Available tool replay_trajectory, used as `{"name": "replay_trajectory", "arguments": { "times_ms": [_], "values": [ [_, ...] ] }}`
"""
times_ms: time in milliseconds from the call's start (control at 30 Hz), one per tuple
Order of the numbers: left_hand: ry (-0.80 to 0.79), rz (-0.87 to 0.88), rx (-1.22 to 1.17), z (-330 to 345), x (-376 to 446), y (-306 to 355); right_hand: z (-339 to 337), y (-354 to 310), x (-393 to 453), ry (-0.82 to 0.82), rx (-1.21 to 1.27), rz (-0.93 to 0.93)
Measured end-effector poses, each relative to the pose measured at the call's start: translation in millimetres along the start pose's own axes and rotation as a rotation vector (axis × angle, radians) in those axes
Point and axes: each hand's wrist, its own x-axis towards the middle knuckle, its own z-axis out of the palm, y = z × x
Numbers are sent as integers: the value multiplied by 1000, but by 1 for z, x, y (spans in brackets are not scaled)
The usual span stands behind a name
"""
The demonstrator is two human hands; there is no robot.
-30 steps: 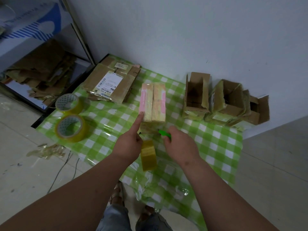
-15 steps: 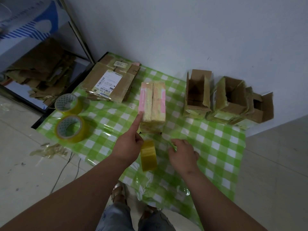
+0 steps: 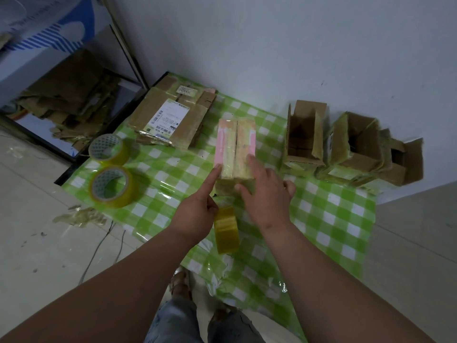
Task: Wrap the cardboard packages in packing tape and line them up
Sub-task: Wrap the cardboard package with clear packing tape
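Note:
A taped cardboard package with pink patches lies lengthwise in the middle of the green checked tablecloth. My left hand grips a yellow tape roll in its curled fingers, while its straight index finger touches the package's near left corner. My right hand is spread with straight fingers over the package's near right end, thumb against the front face. It holds nothing.
Two more tape rolls stand at the table's left edge. A flattened labelled carton lies behind them. Three open boxes stand along the wall at right. Tape scraps litter the floor at left.
My right hand held a green object a second ago, dropped toward the table, and has now moved up onto the package without it. My left hand has stayed put.

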Motion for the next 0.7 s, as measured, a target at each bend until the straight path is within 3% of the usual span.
{"name": "replay_trajectory", "arguments": {
  "times_ms": [267,400,467,567,700],
  "values": [
    [-17,5,4,-2,0,0,3,-2,0,-23,47,13],
    [-7,-19,-12,-2,-2,1,-2,-3,-18,-24,407,369],
    [13,-42,-48,-1,-5,3,0,0,-37,-141,469,435],
    [71,-83,-90,2,-9,6,5,-6,-63,-444,616,477],
    [137,-148,-148,4,-15,7,4,-12,-71,-518,730,482]
  ]
}}
